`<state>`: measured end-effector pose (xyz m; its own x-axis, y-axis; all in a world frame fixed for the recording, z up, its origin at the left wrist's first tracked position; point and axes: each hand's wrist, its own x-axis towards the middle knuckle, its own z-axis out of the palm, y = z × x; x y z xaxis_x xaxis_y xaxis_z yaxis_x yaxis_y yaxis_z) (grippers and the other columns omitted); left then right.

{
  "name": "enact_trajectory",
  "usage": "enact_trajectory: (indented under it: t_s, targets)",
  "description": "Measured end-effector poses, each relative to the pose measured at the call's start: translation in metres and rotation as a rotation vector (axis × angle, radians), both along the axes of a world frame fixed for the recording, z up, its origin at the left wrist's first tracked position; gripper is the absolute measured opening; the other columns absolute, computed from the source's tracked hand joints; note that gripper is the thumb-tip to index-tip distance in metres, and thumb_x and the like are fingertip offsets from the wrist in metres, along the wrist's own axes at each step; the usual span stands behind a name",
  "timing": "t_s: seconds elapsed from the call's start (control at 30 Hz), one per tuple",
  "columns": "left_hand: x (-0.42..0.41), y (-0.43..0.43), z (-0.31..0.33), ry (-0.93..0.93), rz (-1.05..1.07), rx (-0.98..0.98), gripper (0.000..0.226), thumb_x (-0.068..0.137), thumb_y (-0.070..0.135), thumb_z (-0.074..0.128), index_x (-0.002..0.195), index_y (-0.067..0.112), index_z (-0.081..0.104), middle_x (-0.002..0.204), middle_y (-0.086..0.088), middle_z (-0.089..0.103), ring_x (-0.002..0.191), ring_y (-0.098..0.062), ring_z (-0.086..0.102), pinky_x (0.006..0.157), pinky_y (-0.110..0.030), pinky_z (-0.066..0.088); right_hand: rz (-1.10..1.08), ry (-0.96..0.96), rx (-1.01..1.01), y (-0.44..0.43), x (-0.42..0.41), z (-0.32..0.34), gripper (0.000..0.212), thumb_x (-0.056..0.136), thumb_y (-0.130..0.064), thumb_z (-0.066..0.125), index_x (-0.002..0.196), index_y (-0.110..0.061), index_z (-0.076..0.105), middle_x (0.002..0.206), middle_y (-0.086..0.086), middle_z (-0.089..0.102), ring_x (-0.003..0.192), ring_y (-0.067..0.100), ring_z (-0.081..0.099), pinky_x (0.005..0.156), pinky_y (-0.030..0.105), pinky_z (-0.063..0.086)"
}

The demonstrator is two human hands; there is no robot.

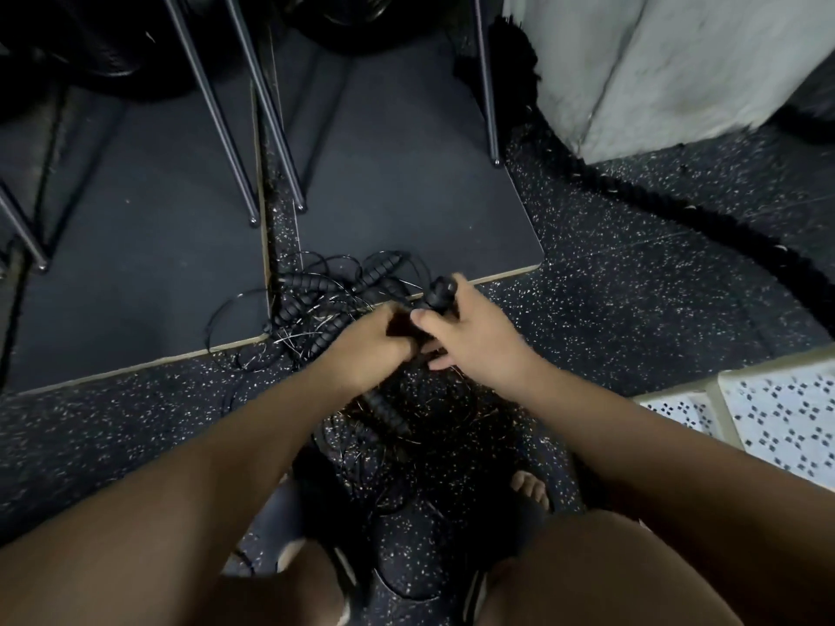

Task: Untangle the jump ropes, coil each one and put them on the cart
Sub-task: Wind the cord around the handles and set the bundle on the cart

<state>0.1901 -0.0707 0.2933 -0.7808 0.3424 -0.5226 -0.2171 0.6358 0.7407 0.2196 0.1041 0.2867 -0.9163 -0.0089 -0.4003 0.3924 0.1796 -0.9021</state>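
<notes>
Right hand (pixel 470 338) gripping upper handle (pixel 440 295), left hand (pixel 368 343) clutching lower handle (pixel 385 409), tangled jump ropes (pixel 316 305) behind

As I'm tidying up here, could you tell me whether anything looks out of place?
Yes: the jump ropes lie in one tangled heap, cords looping over the mat edge onto the speckled floor. The left hand and right hand each grip a handle.

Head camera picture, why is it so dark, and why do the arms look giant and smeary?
In the head view the light is dim, so the tangled thin black jump ropes nearly vanish against the dark speckled rubber floor; the wide lens swells the forearms near the bottom edge, which also look soft; the pale concrete pillar is among the brightest parts.
</notes>
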Motion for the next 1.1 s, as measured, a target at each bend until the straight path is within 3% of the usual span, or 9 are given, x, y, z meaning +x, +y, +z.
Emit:
enact_trajectory:
  t_s: [0.13, 0.27, 0.4, 0.5, 0.6, 0.73, 0.87, 1.0, 1.1]
  targets:
    - [0.001, -0.015, 0.013, -0.053, -0.014, 0.095, 0.029, 0.088, 0.016, 0.074, 0.113, 0.03, 0.067, 0.097, 0.007, 0.075, 0.095, -0.017, 0.068, 0.091, -0.035, 0.053, -0.007, 0.135, 0.128, -0.006, -0.012, 0.071, 0.021, 0.102, -0.032, 0.072, 0.113, -0.022, 0.057, 0.105, 0.002, 0.074, 0.075, 0.02, 0.08, 0.063, 0.042, 0.067]
    - [0.004, -0.036, 0.021, 0.047, 0.033, -0.006, 0.014, 0.1, 0.015, 0.067, 0.093, 0.027, 0.072, 0.086, 0.008, 0.072, 0.077, -0.011, 0.063, 0.066, -0.021, 0.049, -0.095, 0.211, 0.07, -0.01, -0.023, 0.149, 0.023, 0.104, -0.031, 0.07, 0.117, -0.016, 0.059, 0.11, 0.007, 0.074, 0.076, 0.025, 0.081, 0.061, 0.04, 0.067]
    - [0.01, -0.049, 0.044, 0.036, -0.032, 0.003, 0.019, 0.103, 0.04, 0.065, 0.095, 0.028, 0.077, 0.097, 0.0, 0.078, 0.09, -0.012, 0.068, 0.083, -0.032, 0.051, -0.166, 0.265, -0.116, -0.021, -0.035, 0.219, 0.016, 0.105, -0.03, 0.067, 0.11, -0.018, 0.059, 0.102, 0.014, 0.077, 0.084, 0.035, 0.081, 0.065, 0.043, 0.066]
    - [0.013, -0.056, 0.069, 0.054, -0.025, 0.032, 0.02, 0.104, 0.036, 0.063, 0.095, 0.026, 0.078, 0.098, 0.009, 0.078, 0.1, -0.012, 0.071, 0.089, -0.032, 0.053, -0.215, 0.292, -0.281, -0.029, -0.036, 0.263, 0.023, 0.105, -0.029, 0.067, 0.118, -0.012, 0.061, 0.098, 0.016, 0.08, 0.086, 0.036, 0.082, 0.079, 0.046, 0.068]
    - [0.004, -0.071, 0.097, 0.137, -0.011, -0.006, 0.024, 0.109, 0.032, 0.057, 0.098, 0.028, 0.078, 0.096, 0.012, 0.08, 0.094, -0.009, 0.075, 0.089, -0.033, 0.058, -0.278, 0.325, -0.461, -0.032, -0.033, 0.29, 0.034, 0.103, -0.023, 0.07, 0.129, -0.004, 0.06, 0.106, 0.022, 0.08, 0.093, 0.038, 0.081, 0.085, 0.044, 0.067]
    - [-0.017, -0.081, 0.142, 0.274, 0.149, -0.005, 0.027, 0.112, 0.034, 0.051, 0.102, 0.026, 0.076, 0.084, 0.011, 0.081, 0.081, -0.013, 0.078, 0.078, -0.032, 0.058, -0.337, 0.265, -0.548, -0.036, -0.025, 0.286, 0.017, 0.099, -0.011, 0.074, 0.113, -0.006, 0.064, 0.099, 0.014, 0.081, 0.096, 0.031, 0.081, 0.085, 0.039, 0.066]
    - [-0.031, -0.085, 0.187, 0.419, 0.316, 0.075, 0.028, 0.112, 0.043, 0.052, 0.102, 0.03, 0.074, 0.078, 0.012, 0.08, 0.058, -0.003, 0.065, 0.056, -0.024, 0.046, -0.096, 0.102, -0.292, -0.05, -0.015, 0.256, 0.018, 0.092, -0.002, 0.077, 0.101, -0.005, 0.062, 0.099, 0.023, 0.079, 0.092, 0.03, 0.08, 0.083, 0.041, 0.066]
    - [-0.029, -0.078, 0.206, 0.42, 0.309, 0.221, 0.029, 0.112, 0.04, 0.051, 0.111, 0.025, 0.076, 0.082, 0.009, 0.08, 0.067, 0.0, 0.066, 0.067, -0.029, 0.047, 0.04, -0.032, 0.109, -0.074, -0.007, 0.219, 0.039, 0.073, -0.003, 0.081, 0.107, -0.009, 0.064, 0.083, 0.009, 0.075, 0.08, 0.021, 0.07, 0.084, 0.047, 0.058]
    - [-0.027, -0.067, 0.204, 0.444, 0.285, 0.325, 0.028, 0.111, 0.037, 0.055, 0.109, 0.019, 0.076, 0.083, 0.003, 0.081, 0.074, -0.006, 0.071, 0.07, -0.028, 0.052, -0.026, -0.05, -0.014, -0.085, -0.005, 0.199, 0.025, 0.077, -0.002, 0.079, 0.095, -0.012, 0.065, 0.077, 0.005, 0.069, 0.076, 0.022, 0.067, 0.079, 0.043, 0.058]
